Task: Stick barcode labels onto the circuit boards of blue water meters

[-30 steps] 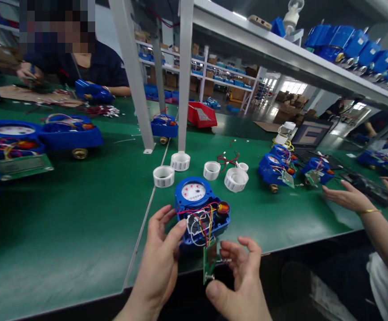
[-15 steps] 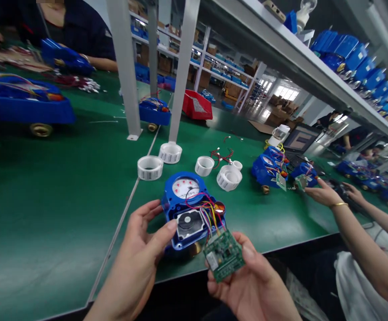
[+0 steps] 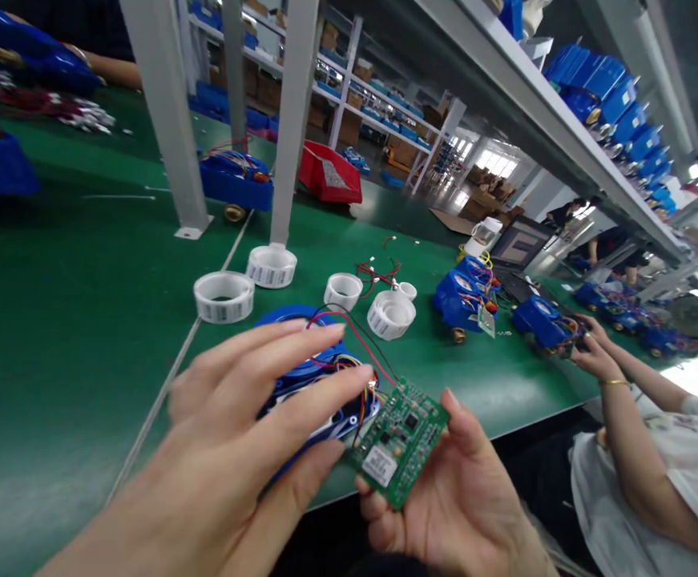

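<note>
In my right hand (image 3: 450, 497) is a green circuit board (image 3: 407, 437), gripped by its edges with the component side and a white label facing up. Coloured wires (image 3: 364, 340) run from the board into a blue meter housing (image 3: 297, 316) on the bench. My left hand (image 3: 246, 441) hovers over that housing and covers much of it. Its fingers are spread and point toward the wires and the board, with nothing seen between them. Whether a fingertip touches a wire is hard to tell.
Several white label rolls (image 3: 224, 296) stand behind the housing, near red and black wire pieces (image 3: 376, 272). A metal post (image 3: 165, 112) and a red bin (image 3: 329, 172) are farther back. On the right, a co-worker's hands (image 3: 595, 353) hold another blue meter (image 3: 544, 320).
My left hand has let go of the housing's side and moved up and right over it. The board has turned slightly in my right hand. The co-worker's meter has shifted, and the view has swung.
</note>
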`<state>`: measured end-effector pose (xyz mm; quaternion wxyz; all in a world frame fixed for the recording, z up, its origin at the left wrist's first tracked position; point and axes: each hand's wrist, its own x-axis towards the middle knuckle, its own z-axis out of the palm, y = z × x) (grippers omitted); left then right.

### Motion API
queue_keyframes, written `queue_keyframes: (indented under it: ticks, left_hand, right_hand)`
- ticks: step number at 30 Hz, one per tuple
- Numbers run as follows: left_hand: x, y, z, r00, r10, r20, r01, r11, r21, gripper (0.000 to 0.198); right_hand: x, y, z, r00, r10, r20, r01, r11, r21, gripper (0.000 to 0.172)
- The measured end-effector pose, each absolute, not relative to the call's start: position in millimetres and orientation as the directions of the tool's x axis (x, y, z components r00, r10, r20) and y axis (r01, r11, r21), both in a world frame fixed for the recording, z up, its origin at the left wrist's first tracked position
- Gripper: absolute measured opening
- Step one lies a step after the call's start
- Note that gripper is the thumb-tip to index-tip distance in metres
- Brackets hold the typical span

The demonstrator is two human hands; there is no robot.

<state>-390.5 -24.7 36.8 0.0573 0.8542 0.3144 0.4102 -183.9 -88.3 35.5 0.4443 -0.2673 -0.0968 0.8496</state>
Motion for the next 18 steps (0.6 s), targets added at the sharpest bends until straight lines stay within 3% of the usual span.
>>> queue_keyframes:
  ticks: [3,7,11,18]
  left_hand:
    - [-385.6,-5.4,50.5,0.68,0.456,0.575,0.433,-0.882,0.187,0.063]
    - [-381.3,6.2,59.6,0.815,0.321,0.483,0.338,-0.94,0.054,0.071]
    - [-373.6,7.1,65.3,0.846,0.248,0.472,0.249,-0.966,0.061,0.072]
    - [-368.7,14.4,64.5,0.836,0.242,0.492,0.204,-0.97,0.13,0.056]
  right_hand:
    - [-178.5,-88.4,37.0,-0.489,0.788,-0.374,-0.713,-0.608,-0.349,0.069]
    - [-172.2,-86.6,36.3,-0.508,0.774,-0.377,-0.714,-0.624,-0.318,0.07]
    - [-168.9,-84.4,32.8,-0.545,0.75,-0.374,-0.681,-0.656,-0.324,0.072]
    - [-166.4,-83.3,29.0,-0.557,0.748,-0.361,-0.657,-0.662,-0.361,0.073]
